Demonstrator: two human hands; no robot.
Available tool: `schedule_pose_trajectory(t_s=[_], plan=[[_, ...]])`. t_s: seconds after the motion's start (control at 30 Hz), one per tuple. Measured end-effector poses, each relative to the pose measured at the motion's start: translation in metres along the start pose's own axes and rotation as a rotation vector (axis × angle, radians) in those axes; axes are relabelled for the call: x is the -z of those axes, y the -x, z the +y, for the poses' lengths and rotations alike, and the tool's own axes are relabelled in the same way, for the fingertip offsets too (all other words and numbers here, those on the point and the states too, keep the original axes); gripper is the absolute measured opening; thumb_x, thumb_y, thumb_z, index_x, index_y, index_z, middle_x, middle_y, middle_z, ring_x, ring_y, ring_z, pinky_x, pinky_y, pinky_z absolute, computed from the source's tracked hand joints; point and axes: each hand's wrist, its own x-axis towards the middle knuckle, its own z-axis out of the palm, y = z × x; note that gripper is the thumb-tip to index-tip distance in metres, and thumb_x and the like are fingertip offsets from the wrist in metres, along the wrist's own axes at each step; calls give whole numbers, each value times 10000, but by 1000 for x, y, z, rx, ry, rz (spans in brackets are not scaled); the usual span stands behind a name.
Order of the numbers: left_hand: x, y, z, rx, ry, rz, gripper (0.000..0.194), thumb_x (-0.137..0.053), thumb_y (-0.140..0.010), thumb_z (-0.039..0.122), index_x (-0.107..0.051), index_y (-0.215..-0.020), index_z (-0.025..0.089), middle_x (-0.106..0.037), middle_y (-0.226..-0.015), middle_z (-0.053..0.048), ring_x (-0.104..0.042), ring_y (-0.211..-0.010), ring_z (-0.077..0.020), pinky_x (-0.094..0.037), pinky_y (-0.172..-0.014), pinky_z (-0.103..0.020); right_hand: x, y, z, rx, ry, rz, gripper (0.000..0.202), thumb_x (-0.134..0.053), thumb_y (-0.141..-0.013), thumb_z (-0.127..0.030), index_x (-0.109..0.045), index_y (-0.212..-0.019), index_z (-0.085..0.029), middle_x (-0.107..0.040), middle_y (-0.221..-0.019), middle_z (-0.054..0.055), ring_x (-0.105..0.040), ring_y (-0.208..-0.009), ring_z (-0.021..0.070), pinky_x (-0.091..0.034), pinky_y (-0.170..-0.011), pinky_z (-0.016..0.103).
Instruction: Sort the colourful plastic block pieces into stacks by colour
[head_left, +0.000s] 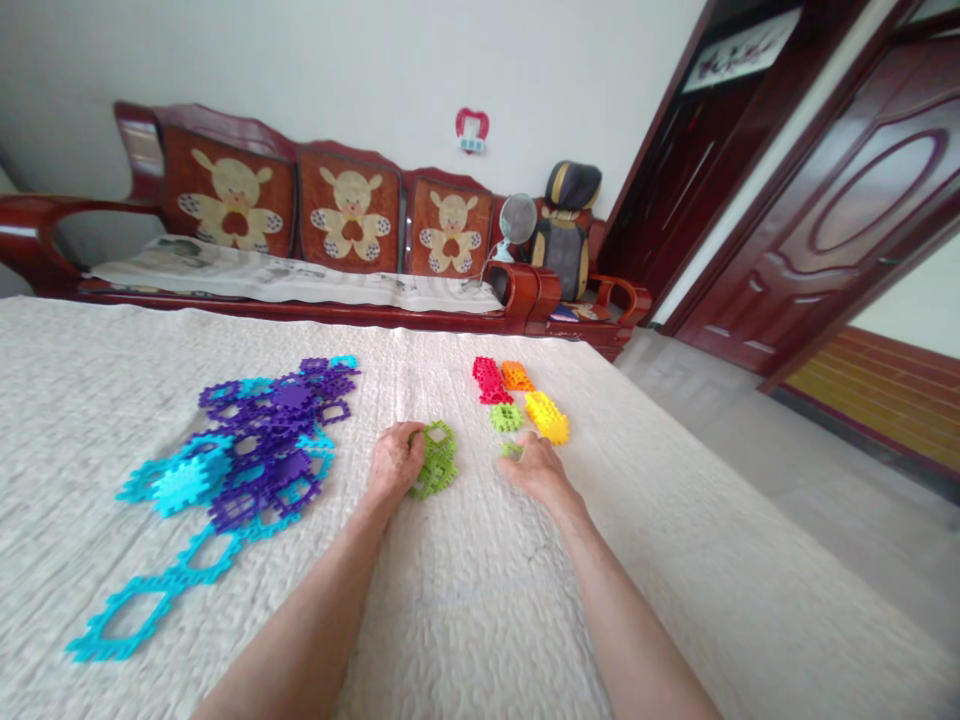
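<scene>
My left hand (397, 457) is closed on the left edge of a cluster of green interlocking toy pieces (439, 462), which rests on the quilted cover. To the right, my right hand (538, 466) pinches a small green toy piece (511, 451), partly hidden by its fingers. Just beyond that hand lies another green piece (507, 418). Around it sit a red stack (490, 380), an orange stack (516, 376) and a yellow stack (548, 418) of similar notched pieces.
Purple pieces (289, 400) and light blue pieces (193, 475) are heaped on the left, with a blue chain of frames (127, 615) reaching toward me. Behind the quilted surface (480, 600) stand a wooden sofa with bear cushions (352, 215) and a small fan (517, 220).
</scene>
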Motion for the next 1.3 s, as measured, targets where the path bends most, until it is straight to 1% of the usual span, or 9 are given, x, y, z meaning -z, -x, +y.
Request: schedule_pose_trajectory(t_s=[0.2, 0.3, 0.4, 0.63, 0.8, 0.9, 1.0, 1.13, 1.3], plan=[[2, 0, 3, 20, -1, -3, 333, -433, -821, 254, -728, -965, 199, -733, -961, -58, -663, -924, -192, -489, -900, -306, -12, -19, 11, 247, -268, 451, 497, -618, -697, -350, -505, -1143, -163, -556, -1099, 124, -537, -1052, 254, -455, -910, 385], [2, 0, 2, 28, 4, -13, 338, -430, -826, 265, -728, -967, 189, -732, -964, -64, -664, -927, -195, -490, -906, -312, -23, -25, 11, 360, -255, 539, 483, -615, -710, -345, -506, -1143, -162, -563, -1107, 130, -522, -1060, 268, -442, -917, 414], [2, -1, 2, 32, 4, -16, 343, -428, -828, 272, -726, -971, 181, -731, -974, -70, -663, -931, -199, -491, -908, -312, -31, -29, 12, 346, -209, 565, 478, -619, -714, -338, -518, -1146, -160, -572, -1109, 133, -521, -1060, 280, -434, -910, 427], [6, -1, 5, 113, 107, 19, 338, -441, -821, 285, -727, -966, 177, -735, -975, -67, -667, -933, -205, -501, -902, -320, -26, -23, 8, 296, -157, 497, 523, -626, -723, -349, -516, -1193, -148, -540, -1184, 154, -489, -1135, 298, -392, -961, 460], [8, 0, 1, 231, 242, 96, 355, -425, -855, 292, -702, -1045, 177, -734, -1012, -50, -669, -940, -193, -515, -897, -323, -29, -4, -17, 529, -346, 433, 414, -509, -803, -256, -518, -1209, -176, -547, -1206, 145, -489, -1188, 252, -382, -1021, 421], [6, 0, 4, 165, 180, 70, 341, -420, -863, 233, -686, -1065, 167, -721, -1059, -66, -656, -985, -189, -495, -938, -327, -44, 3, -32, 673, -440, 245, 379, -453, -829, -218, -537, -1197, -186, -596, -1183, 115, -529, -1156, 216, -410, -1014, 389], [5, 1, 10, 19, 32, 8, 334, -423, -875, 203, -664, -1098, 143, -703, -1094, -110, -622, -1063, -213, -441, -1010, -368, -58, 5, -38, 680, -383, 119, 387, -426, -856, -224, -538, -1222, -167, -611, -1227, 115, -530, -1170, 216, -395, -1032, 405], [6, 1, 15, -76, -62, -126, 312, -433, -894, 236, -656, -1101, 169, -697, -1090, -101, -606, -1077, -228, -433, -996, -399, -62, 3, -38, 627, -310, 73, 395, -404, -867, -227, -547, -1225, -139, -630, -1213, 134, -544, -1154, 239, -385, -1027, 450], [6, 3, 12, -134, 36, -157, 355, -488, -854, 206, -617, -1183, 170, -691, -1120, -84, -623, -1048, -198, -464, -959, -346, -59, -1, -42, 552, -569, 94, 392, -449, -819, -231, -559, -1189, -165, -627, -1196, 115, -573, -1116, 199, -431, -1005, 386]])
